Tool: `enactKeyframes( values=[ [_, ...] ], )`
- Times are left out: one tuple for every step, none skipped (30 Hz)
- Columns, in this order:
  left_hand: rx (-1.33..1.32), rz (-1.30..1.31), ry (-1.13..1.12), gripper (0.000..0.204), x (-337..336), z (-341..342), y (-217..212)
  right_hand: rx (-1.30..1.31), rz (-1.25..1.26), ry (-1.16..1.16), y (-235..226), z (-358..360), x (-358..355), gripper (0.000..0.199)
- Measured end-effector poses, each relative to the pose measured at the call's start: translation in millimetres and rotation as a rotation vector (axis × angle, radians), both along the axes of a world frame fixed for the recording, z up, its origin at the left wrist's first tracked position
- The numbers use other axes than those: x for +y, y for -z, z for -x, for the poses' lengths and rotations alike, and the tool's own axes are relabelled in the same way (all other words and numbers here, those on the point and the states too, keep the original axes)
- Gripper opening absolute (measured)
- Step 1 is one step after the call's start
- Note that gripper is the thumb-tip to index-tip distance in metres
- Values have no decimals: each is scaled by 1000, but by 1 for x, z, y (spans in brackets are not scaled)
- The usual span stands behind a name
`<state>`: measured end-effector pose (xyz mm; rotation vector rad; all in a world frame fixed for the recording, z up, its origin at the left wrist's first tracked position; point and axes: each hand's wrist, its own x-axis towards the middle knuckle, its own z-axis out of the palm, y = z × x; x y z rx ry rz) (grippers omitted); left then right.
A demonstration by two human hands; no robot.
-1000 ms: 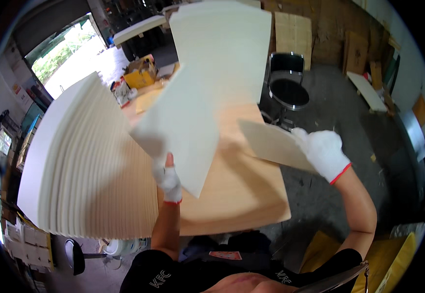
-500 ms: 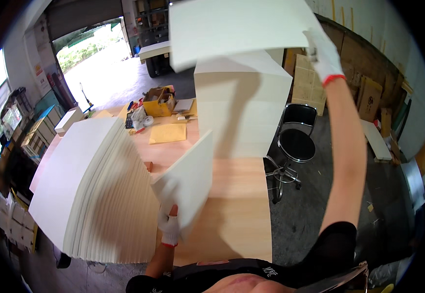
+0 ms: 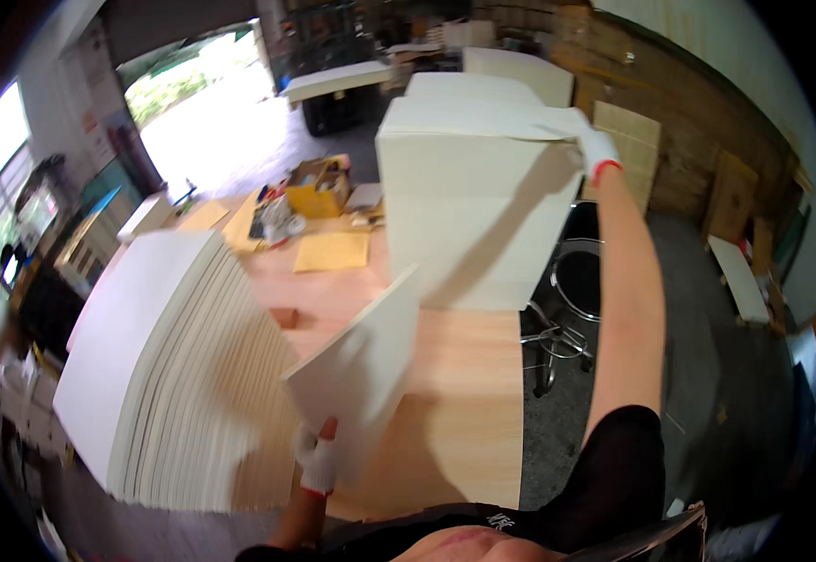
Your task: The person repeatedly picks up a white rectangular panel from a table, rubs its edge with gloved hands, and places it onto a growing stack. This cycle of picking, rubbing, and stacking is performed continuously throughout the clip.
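My left hand (image 3: pixel 317 459), in a white glove with a red cuff and a bare thumb tip, is closed on the lower edge of a white board (image 3: pixel 356 365) standing tilted above the table. My right hand (image 3: pixel 599 150), gloved alike, reaches far out and grips the right corner of a white sheet (image 3: pixel 478 117). That sheet lies on top of a tall white stack (image 3: pixel 464 215), with a thin dark gap under its right end. Left of my left hand, many white boards stand close together in a leaning row (image 3: pixel 202 375). The right fingertips are partly hidden.
The wooden table (image 3: pixel 469 375) bears a yellow box of supplies (image 3: pixel 319 187), a yellow envelope (image 3: pixel 331 251) and a small brown block (image 3: pixel 283 317). A black stool (image 3: pixel 577 276) stands off the table's right edge. More white stacks (image 3: pixel 520 75) rise behind.
My right hand has lowered the raised sheet onto the tall stack, still gripping its corner. The left hand keeps the board upright, nearly in place. The view has shifted slightly.
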<state>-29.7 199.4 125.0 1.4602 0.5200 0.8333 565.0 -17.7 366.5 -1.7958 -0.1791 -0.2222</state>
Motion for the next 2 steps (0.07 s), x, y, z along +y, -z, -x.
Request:
enactKeyframes(
  values=[
    [29, -20, -18, 35, 5, 5, 0, -26, 327, -81, -17, 15, -7, 58],
    [54, -66, -5, 32, 6, 5, 6, -23, 346, -124, -13, 23, 14, 58]
  ],
)
